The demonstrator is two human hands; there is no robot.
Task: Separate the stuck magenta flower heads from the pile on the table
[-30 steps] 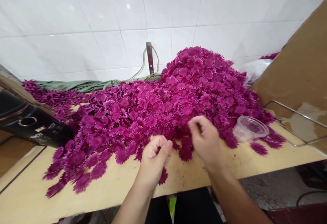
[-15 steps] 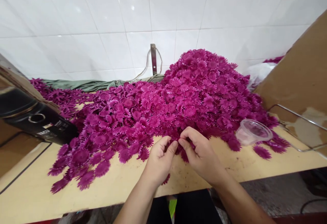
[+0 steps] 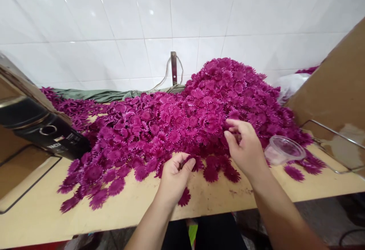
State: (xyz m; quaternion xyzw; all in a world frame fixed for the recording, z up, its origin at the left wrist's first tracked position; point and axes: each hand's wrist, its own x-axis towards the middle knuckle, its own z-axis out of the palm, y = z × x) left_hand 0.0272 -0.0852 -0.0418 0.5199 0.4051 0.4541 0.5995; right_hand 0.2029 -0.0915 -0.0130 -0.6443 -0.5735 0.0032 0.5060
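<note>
A large heap of magenta artificial flower heads (image 3: 171, 117) spreads over the pale tabletop (image 3: 137, 208), highest right of centre. At the front edge of the heap my left hand (image 3: 176, 175) is closed, thumb against the index finger, on a magenta flower piece that is partly hidden by the fingers. My right hand (image 3: 246, 147) is raised over the heap, its thumb and index finger apart, with nothing visible between them. One loose flower (image 3: 184, 197) lies on the table just below my left hand.
A black bottle (image 3: 54, 136) leans at the left beside a cardboard box (image 3: 17, 166). On the right are a clear plastic cup (image 3: 283, 150), a thin metal frame (image 3: 339, 134) and a cardboard panel (image 3: 330, 94). Green cloth (image 3: 99, 95) lies along the tiled wall (image 3: 114, 10).
My right hand has parted from my left hand and moved right and up over the heap, its fingers opening. Flowers it had covered now show. My left hand stays near the same place.
</note>
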